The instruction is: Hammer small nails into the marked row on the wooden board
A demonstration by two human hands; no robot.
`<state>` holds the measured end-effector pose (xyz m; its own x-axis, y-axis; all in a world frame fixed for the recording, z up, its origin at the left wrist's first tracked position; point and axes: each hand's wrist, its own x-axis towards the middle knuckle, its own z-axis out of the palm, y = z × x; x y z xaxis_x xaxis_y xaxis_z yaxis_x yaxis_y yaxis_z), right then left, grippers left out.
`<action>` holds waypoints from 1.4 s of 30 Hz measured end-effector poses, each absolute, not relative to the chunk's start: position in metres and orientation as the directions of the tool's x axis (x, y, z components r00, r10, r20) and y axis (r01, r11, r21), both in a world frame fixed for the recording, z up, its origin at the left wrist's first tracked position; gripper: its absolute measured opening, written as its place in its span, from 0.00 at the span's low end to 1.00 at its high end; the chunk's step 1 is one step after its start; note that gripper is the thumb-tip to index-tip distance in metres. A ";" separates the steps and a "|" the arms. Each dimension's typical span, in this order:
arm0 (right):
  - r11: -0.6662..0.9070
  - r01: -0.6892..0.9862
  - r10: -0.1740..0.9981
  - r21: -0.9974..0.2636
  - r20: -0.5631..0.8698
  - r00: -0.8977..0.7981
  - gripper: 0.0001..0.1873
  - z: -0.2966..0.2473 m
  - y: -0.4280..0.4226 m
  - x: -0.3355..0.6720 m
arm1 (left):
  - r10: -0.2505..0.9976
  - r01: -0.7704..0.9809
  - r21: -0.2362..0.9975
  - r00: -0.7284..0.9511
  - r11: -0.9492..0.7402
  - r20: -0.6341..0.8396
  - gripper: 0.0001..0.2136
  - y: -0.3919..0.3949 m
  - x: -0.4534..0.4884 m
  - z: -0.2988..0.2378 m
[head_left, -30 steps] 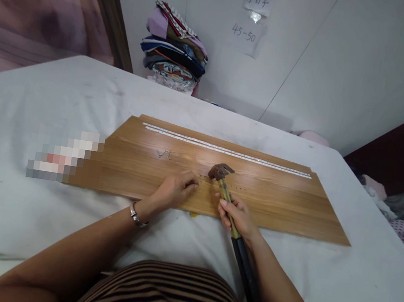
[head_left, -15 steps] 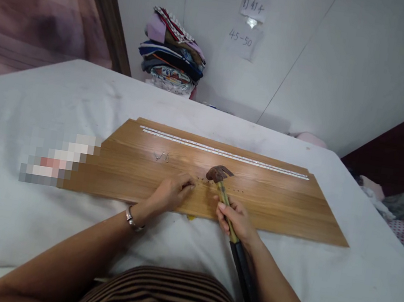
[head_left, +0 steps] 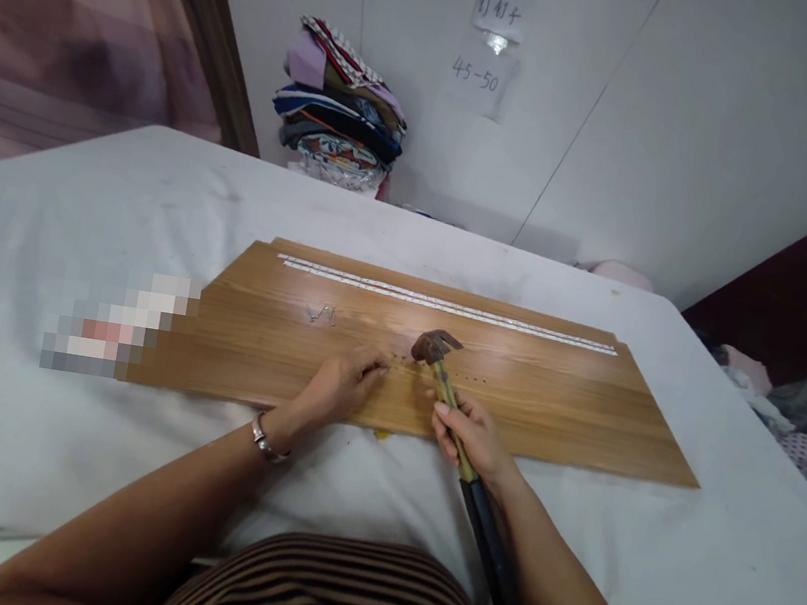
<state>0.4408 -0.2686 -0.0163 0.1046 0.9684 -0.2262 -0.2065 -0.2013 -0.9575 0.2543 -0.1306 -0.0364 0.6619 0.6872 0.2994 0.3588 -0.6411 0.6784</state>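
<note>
A claw hammer [head_left: 445, 388] with a rusty head and a long handle, black at its lower end, is in my right hand [head_left: 468, 436]. My fingers wrap round the handle's upper part, and the head is just above the brown wooden board [head_left: 568, 418]. Left of the hammer head, my left hand [head_left: 344, 380] rests on the board with thumb and forefinger pinched on a nail, mostly hidden by the fingertips. A row of small dark nails [head_left: 472, 379] runs along the board beside the head. Several loose nails [head_left: 322, 314] lie farther back on the left.
Two white measuring strips [head_left: 448, 306] run along the board's far edge. Under the board is a white-covered table [head_left: 682, 567]. Folded clothes [head_left: 345, 112] are stacked against the wall behind, below and left of paper signs [head_left: 475, 76]. A blurred patch [head_left: 103, 333] covers something at the board's left end.
The view has shifted very slightly. Both hands and the hammer keep almost the same place over the board.
</note>
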 end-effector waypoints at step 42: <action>-0.195 -0.241 0.970 -0.951 -0.223 0.094 0.20 -0.018 -0.267 0.440 | 0.569 0.334 0.517 0.715 -0.788 0.406 0.08 -0.135 0.255 -0.037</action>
<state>0.4396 -0.2669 -0.0176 0.0938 0.9703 -0.2228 -0.2410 -0.1950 -0.9507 0.2553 -0.1349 -0.0369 0.7154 0.5688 0.4057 0.3337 -0.7884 0.5168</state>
